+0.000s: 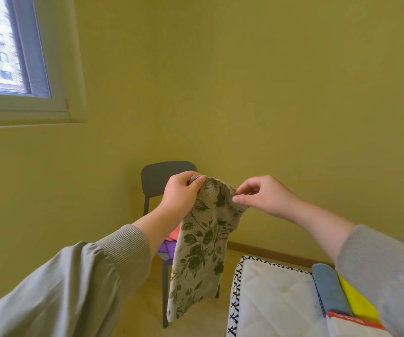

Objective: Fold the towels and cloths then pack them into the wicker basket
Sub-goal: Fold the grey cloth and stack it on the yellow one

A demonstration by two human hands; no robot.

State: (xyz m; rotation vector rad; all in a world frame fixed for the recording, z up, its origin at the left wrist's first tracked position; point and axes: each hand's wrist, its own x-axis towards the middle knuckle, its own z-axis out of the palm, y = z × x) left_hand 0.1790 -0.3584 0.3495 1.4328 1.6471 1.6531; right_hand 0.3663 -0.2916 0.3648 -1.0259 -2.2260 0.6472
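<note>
The floral towel (203, 249) is held up in the air, and both hands are on its top edge. The left hand (181, 190) is closed on one top corner: its fingers (197, 183) are curled over the cloth, with the hem gathered under the thumb. The right hand (261, 198) is brought in close on the other side. There the edge is pinched between thumb and forefinger, at the fingertips (238, 199), while the other fingers are bent loosely above it. Only a short, arched stretch of hem is left between the two grips.

From the fingers the towel hangs straight down as a long, narrow strip, beige with dark green flowers. Its lower end is seen well below the hands and clear of the floor.

Behind the left fingers a dark chair (162, 176) is seen against the yellow wall (269, 93). On its seat, below the left wrist, an orange cloth (174, 233) and a purple cloth (165, 249) are piled, partly hidden by the forearm and the towel.

Below the right fingers, nearer the person, a white quilted bed (276, 295) with a black-and-white stitched border is in view. On it, under the right forearm, a folded blue cloth (327, 288) and a yellow cloth (359, 302) are laid side by side, touching. A red and white item (351, 322) lies at their near end; what it is cannot be told.

Both arms are covered by grey sleeves (74, 288), pushed back from the wrists. A window (6, 45) is seen far up to the left of the hands.
</note>
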